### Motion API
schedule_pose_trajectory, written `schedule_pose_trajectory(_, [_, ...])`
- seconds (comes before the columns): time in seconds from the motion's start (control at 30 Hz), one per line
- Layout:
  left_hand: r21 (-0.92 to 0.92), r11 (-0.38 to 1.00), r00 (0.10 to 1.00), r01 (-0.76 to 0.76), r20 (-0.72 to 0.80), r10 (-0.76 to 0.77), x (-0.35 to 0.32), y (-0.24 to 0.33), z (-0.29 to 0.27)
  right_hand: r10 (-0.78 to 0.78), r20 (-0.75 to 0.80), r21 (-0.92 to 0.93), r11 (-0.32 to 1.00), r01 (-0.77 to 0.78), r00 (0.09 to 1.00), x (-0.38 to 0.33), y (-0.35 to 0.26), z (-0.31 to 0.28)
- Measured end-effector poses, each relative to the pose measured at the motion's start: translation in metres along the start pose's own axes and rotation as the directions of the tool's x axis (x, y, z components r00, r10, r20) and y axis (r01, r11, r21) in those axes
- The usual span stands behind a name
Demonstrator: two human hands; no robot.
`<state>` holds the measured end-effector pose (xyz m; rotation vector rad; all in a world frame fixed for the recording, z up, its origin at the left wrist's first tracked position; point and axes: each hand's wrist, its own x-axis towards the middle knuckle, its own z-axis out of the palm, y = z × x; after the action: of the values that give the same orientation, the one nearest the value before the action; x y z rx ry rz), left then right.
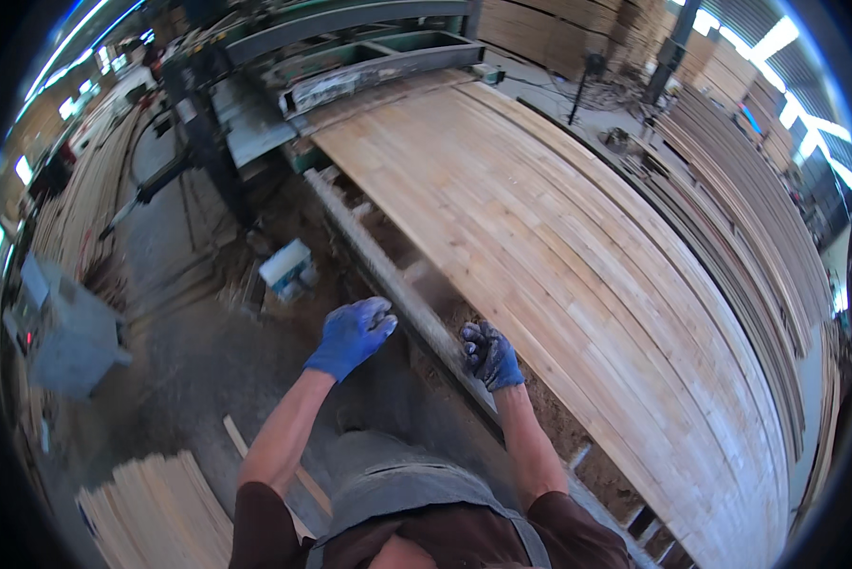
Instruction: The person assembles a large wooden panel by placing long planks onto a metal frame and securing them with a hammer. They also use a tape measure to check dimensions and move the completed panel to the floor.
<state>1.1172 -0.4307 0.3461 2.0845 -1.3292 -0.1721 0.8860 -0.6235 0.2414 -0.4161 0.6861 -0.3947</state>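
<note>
My left hand (353,334), in a blue glove, is raised over the floor just left of a long metal rail (388,270). Its fingers curl in, and nothing shows in them. At the rail's other side is my right hand (492,357), its blue glove darkened with dirt at the fingers. Those fingers are bent closed too, with no object visible between them. Close by on its right lies a large panel of light wooden strips (577,284), which reaches up to a green-and-grey machine (378,71). From this view I cannot tell whether the hand touches the rail.
A grey control box (70,327) with a red light stands at the left. On the floor are a white-and-blue box (286,267) and, lower left, a stack of wood strips (160,503). Long boards (743,204) are piled beyond the panel. Sawdust lies below the panel's edge.
</note>
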Motion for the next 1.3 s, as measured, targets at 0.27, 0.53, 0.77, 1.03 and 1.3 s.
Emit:
schedule_pose_trajectory(0.27, [0.398,0.871,0.936,-0.288,0.308,0.170,0.225,-0.119,0.099,-0.148,-0.506,0.345,0.868,0.357,0.850,0.089,0.012,0.038])
schedule_pose_trajectory(0.53, [0.149,0.843,0.856,-0.517,0.064,0.513,0.295,-0.146,0.146,-0.216,-0.585,0.278,0.852,0.443,0.782,0.132,0.009,-0.007])
schedule_pose_trajectory(0.77, [-0.149,0.954,0.902,-0.259,0.315,0.294,0.336,-0.140,0.143,-0.355,-0.609,-0.016,0.899,0.437,0.709,0.162,-0.017,-0.018])
schedule_pose_trajectory(1.03, [-0.607,0.778,0.980,-0.159,0.000,0.200,0.240,-0.242,-0.022,-0.282,-0.292,-0.679,0.734,0.010,0.914,0.184,-0.013,0.149])
schedule_pose_trajectory(1.3, [-0.452,0.597,0.669,0.663,-0.001,-0.744,0.061,-0.408,-0.097,-0.198,0.611,-0.779,-0.321,0.538,0.766,0.479,0.019,0.446])
